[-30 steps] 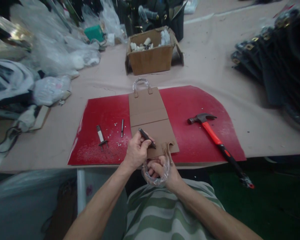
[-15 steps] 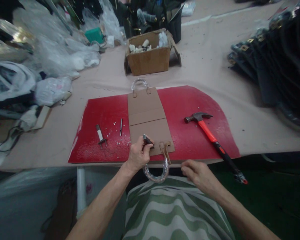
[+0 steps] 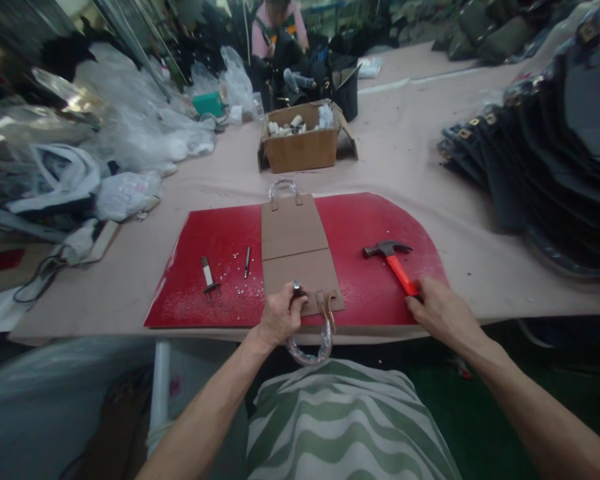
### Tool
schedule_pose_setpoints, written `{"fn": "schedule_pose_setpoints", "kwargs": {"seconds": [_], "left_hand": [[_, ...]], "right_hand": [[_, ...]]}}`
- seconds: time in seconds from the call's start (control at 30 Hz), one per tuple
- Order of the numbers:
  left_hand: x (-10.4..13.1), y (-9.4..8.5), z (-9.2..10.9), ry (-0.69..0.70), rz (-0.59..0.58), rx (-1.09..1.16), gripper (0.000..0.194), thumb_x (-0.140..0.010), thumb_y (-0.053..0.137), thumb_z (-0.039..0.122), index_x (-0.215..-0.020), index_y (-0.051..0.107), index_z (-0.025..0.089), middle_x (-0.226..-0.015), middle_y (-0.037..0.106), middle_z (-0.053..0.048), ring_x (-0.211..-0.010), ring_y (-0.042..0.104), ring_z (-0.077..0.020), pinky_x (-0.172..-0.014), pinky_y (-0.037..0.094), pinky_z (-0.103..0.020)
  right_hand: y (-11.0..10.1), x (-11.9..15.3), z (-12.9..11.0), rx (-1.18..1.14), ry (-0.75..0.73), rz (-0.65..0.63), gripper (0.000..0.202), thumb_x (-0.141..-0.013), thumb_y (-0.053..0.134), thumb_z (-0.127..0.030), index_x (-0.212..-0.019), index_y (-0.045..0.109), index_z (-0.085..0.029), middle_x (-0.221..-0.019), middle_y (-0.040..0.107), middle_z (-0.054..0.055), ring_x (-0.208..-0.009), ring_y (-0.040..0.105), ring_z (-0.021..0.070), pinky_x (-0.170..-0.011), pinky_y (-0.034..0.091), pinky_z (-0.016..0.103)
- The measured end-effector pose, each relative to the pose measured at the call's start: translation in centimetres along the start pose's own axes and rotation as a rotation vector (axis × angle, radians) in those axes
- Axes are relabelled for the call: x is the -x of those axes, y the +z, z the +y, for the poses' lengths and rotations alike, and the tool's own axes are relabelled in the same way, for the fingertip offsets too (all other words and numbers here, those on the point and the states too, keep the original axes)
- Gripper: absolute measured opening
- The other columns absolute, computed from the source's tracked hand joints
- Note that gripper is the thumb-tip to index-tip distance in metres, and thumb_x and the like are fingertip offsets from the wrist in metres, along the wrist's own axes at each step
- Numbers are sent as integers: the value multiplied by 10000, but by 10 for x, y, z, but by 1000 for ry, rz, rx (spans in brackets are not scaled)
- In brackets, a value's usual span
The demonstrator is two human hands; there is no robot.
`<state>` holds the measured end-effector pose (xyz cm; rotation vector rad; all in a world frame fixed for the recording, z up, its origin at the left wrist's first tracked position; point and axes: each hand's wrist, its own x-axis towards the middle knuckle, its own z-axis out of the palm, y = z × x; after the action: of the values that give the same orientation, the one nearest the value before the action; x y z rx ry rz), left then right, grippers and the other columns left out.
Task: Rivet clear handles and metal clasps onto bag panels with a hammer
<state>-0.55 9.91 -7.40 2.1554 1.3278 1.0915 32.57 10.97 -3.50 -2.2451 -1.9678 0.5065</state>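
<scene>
A taupe leather panel (image 3: 300,230) lies across a red board (image 3: 225,230). A plastic-wrapped handle (image 3: 283,185) is at its far end, and another wrapped handle (image 3: 310,357) hangs over the near edge. My left hand (image 3: 281,313) is closed round a short metal punch (image 3: 297,288), held on the panel's near left corner, beside the handle's tab. On the right, my right hand (image 3: 440,307) has its fingers round the black grip of a claw hammer (image 3: 397,267), whose head rests on the board.
A thin metal rod (image 3: 247,262) and a pronged tool (image 3: 208,275) lie on the board's left part. Behind stands a cardboard box (image 3: 300,150). Dark stacked pieces (image 3: 520,167) are at right, plastic bags (image 3: 130,193) at left. A person (image 3: 280,30) is at the far side.
My right hand has moved right and taken hold of the hammer's grip. My left hand keeps the punch at the same corner, and the view has tilted up, showing the person.
</scene>
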Motion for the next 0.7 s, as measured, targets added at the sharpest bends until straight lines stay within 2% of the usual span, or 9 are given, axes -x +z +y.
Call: {"fn": "schedule_pose_setpoints", "kwargs": {"seconds": [0.13, 0.17, 0.23, 0.3, 0.37, 0.47, 0.53, 0.6, 0.7], "left_hand": [[0, 0, 1, 16, -3, 6, 140, -912, 500, 189, -1043, 546, 205, -881, 694, -42, -746, 678, -149, -676, 537, -241], [0, 1, 1, 19, 3, 4, 137, -913, 494, 189, -1038, 547, 203, -879, 694, -43, -746, 676, -150, -676, 535, -243], [1, 1, 1, 22, 9, -3, 128, -914, 486, 193, -1025, 549, 200, -875, 694, -49, -758, 677, -158, -681, 534, -251], [1, 2, 1, 24, 10, -19, 125, -912, 486, 203, -1018, 553, 197, -860, 691, -54, -760, 680, -168, -685, 536, -260], [2, 3, 1, 22, 12, -38, 132, -907, 494, 214, -1021, 559, 199, -838, 687, -54, -739, 681, -170, -676, 537, -262], [2, 3, 0, 21, 11, -49, 148, -896, 497, 207, -1028, 565, 201, -826, 687, -53, -713, 681, -170, -659, 533, -258], [2, 3, 0, 20, 11, -54, 154, -889, 493, 191, -1024, 568, 199, -826, 691, -55, -707, 682, -175, -652, 528, -259], [2, 2, 0, 25, 8, -59, 171, -879, 493, 175, -1031, 569, 197, -817, 693, -53, -697, 681, -180, -642, 521, -261], [2, 2, 0, 35, 8, -52, 174, -871, 493, 165, -1025, 568, 195, -801, 686, -51, -693, 678, -180, -640, 516, -260]], "right_hand": [[-13, -6, -14, -909, 260, -456, 152, -718, 550, -196, -854, 483, -198, -642, 471, -18, -506, 427, 117, -470, 350, 241], [-17, -3, -21, -1102, 308, -529, 149, -720, 538, -198, -852, 470, -201, -619, 433, -42, -460, 378, 94, -432, 317, 218], [-28, 7, -38, -1262, 336, -531, 108, -778, 523, -262, -827, 441, -211, -588, 351, -77, -406, 287, 68, -376, 239, 191], [-43, 23, -59, -1197, 233, -372, 204, -864, 492, -412, -820, 426, -224, -584, 334, -82, -392, 274, 68, -355, 220, 192], [-59, 40, -80, -1041, 9, -168, 322, -896, 442, -549, -831, 434, -234, -593, 384, -64, -410, 336, 86, -368, 269, 215], [-73, 58, -101, -672, -328, 144, 346, -928, 373, -556, -796, 427, -240, -584, 444, -27, -462, 402, 117, -439, 297, 258], [-73, 63, -108, -369, -496, 169, 315, -942, 342, -486, -750, 403, -244, -564, 465, -7, -458, 394, 130, -466, 253, 290], [-72, 64, -110, -133, -604, 64, 297, -941, 326, -437, -718, 386, -249, -531, 465, -2, -423, 355, 136, -472, 194, 313], [-74, 66, -112, -82, -639, 77, 300, -953, 317, -437, -728, 396, -255, -511, 466, -8, -403, 363, 141, -472, 195, 311]]}}
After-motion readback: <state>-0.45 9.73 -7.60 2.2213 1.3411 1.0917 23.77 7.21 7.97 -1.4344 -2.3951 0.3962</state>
